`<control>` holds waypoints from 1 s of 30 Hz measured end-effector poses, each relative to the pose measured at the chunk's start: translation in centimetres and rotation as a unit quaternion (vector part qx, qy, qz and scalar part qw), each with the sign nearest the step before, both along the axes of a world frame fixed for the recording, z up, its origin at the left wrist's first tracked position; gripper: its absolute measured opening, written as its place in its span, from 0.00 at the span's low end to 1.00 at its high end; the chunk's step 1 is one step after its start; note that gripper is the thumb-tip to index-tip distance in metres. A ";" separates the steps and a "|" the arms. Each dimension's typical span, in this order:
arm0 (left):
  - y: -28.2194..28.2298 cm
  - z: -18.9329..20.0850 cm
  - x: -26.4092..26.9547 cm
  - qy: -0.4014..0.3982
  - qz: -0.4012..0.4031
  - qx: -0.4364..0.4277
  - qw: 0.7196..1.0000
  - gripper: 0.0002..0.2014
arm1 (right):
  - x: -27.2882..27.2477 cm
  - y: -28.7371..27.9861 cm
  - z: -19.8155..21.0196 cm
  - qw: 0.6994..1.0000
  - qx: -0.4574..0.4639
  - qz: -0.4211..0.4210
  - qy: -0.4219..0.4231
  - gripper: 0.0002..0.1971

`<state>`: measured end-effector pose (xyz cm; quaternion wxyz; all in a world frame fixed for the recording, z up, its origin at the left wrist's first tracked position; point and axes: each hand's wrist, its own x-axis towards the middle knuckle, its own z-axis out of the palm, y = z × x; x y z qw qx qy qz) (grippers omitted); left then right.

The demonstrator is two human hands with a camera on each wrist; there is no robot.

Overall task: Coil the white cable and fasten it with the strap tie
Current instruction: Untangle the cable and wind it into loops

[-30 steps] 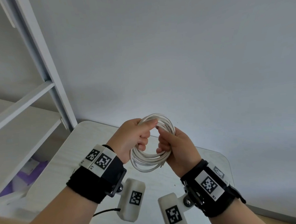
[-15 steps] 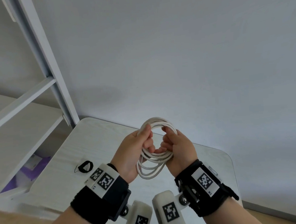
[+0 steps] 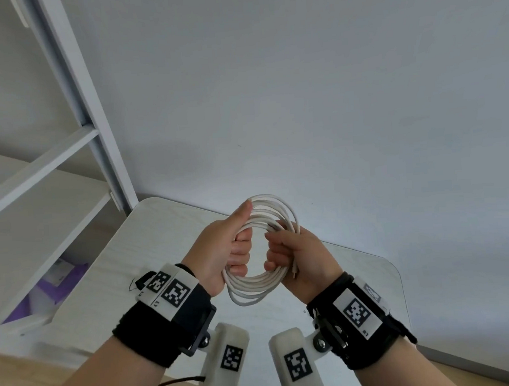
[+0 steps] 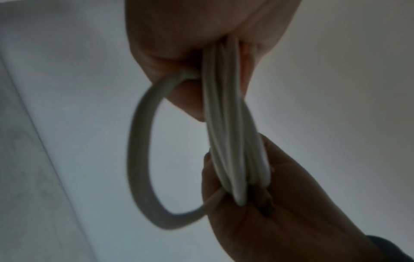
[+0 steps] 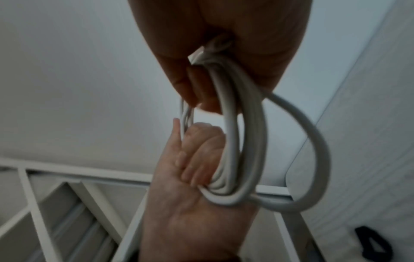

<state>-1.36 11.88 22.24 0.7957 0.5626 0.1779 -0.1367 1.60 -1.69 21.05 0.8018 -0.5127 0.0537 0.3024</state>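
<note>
- Both hands have spread a little since half a second ago, so the round bundle of thin white cable (image 3: 258,249) now shows a wider hole in its middle.
- That white cable is held up in the air above the pale wooden table (image 3: 148,239), between the two hands.
- The left hand (image 3: 221,249) has its fingers curled round the left side of the loops, with the thumb lying along the top.
- The right hand (image 3: 300,259) has its fingers curled round the right side of the loops, and a small plug end (image 3: 295,273) pokes out by its palm.
- Coiling looks about done, and the tying step has not started.
- The small black strap tie (image 5: 373,243) lies on the table near the left wrist, apart from the cable.
- Next, one hand probably has to hold all the loops alone so that the other hand can pick up the strap.
- One loop hangs out wider than the rest in the wrist views, so it may slip loose.
- No brand or words can be read; the wrist bands (image 3: 176,291) only carry black-and-white square code marks.
</note>
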 end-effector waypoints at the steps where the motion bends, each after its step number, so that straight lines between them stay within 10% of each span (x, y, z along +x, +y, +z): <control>1: -0.1 0.0 -0.1 -0.004 -0.003 -0.025 1.000 0.26 | 0.1 0.0 0.1 1.000 -0.002 -0.015 0.000 0.15; 7: -0.8 -0.2 -0.7 -0.037 -0.006 -0.151 0.988 0.12 | 0.3 -1.0 0.3 0.996 0.016 -0.084 -0.002 0.18; 16: -0.8 -1.5 -0.7 -0.071 -0.013 -0.037 0.997 0.08 | 0.9 -1.6 -0.7 0.995 -0.026 -0.096 -0.005 0.14; 30: 3.5 -9.9 -2.6 0.086 0.179 -0.012 0.980 0.13 | 0.8 4.4 -9.7 0.979 -0.128 0.153 0.049 0.05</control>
